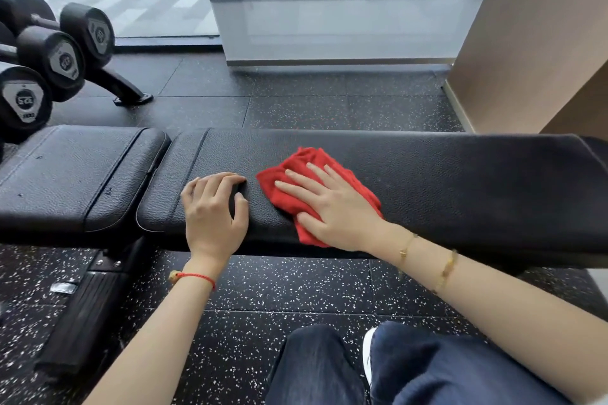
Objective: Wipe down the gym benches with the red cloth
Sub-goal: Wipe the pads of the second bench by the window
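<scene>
1. Nearest you, your knees in dark blue trousers [411, 368] sit low in view over the black speckled floor [296, 286].
2. Your left hand [214, 210] rests on the near edge of the black padded table [460, 181], fingers bent with their tips on the leather, holding nothing; a red string bracelet [194, 278] circles that wrist.
3. Your right hand [332, 204] lies flat with fingers spread, pressing the red cloth [296, 197] onto the pad just beside your left hand; gold bracelets [427, 256] show on that forearm.
4. The cloth is bunched, poking out beyond your fingertips and under your palm at the near edge.
5. To the left, the shorter seat pad [72, 174] sits across a narrow gap from the long pad.
6. Further back on the left, black dumbbells [56, 56] rest on a rack.
7. Beyond the floor stand a frosted glass panel [345, 10] and a tan wall [533, 36] on the right.
</scene>
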A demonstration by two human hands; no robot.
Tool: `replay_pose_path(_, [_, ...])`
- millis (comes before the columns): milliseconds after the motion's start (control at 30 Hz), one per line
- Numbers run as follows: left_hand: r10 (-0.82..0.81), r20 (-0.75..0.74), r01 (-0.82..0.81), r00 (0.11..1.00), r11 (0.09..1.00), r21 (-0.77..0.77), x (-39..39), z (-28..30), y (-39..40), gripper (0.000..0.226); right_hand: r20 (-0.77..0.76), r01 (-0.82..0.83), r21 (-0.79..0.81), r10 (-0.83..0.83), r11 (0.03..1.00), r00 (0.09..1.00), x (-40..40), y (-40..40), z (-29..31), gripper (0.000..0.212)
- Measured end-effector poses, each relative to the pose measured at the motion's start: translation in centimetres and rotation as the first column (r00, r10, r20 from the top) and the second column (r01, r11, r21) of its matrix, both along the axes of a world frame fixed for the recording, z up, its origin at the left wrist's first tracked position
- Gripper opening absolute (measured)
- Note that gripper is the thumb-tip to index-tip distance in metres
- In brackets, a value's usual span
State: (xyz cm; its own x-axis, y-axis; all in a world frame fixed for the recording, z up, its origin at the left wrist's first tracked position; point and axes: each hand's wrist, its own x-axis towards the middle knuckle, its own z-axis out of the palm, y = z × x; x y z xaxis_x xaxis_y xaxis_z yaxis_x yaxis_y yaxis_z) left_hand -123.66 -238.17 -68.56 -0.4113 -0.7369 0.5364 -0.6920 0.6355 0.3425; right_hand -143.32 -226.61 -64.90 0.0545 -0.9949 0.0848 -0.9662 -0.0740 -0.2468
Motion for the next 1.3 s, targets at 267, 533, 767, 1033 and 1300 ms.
replay_pose_path(267, [0.019,0.001,-0.019,1.000,1.000,0.006,0.0,0.1,0.2,0.027,-0.035,0.291,0.051,-0.289,0.955,0.957,-3.3,-2.7,0.4,0.057])
replay_pose_path(533, [0.012,0.011,-0.012,1.000,1.000,-0.002,-0.1,0.3,-0.2,0.029,-0.074,0.048,0.026,-0.046,0.998,0.996,2.9,0.0,0.0,0.060])
replay_pose_path(767, [0.019,-0.007,-0.019,1.000,1.000,0.003,0.2,0.1,0.1,0.030,-0.038,0.102,0.002,-0.102,0.995,0.994,-2.4,4.6,0.1,0.059])
replay_pose_path(1033, [0.016,-0.017,-0.016,1.000,1.000,0.014,-0.1,-0.1,0.3,0.031,-0.022,0.570,0.024,-0.569,0.822,0.822,-7.5,3.7,-0.2,0.056])
replay_pose_path(1300, [0.002,-0.002,-0.002,1.000,0.998,0.058,-0.3,0.0,0.6,0.031,0.003,0.206,0.028,-0.206,0.978,0.979,-2.3,2.2,-0.1,0.058])
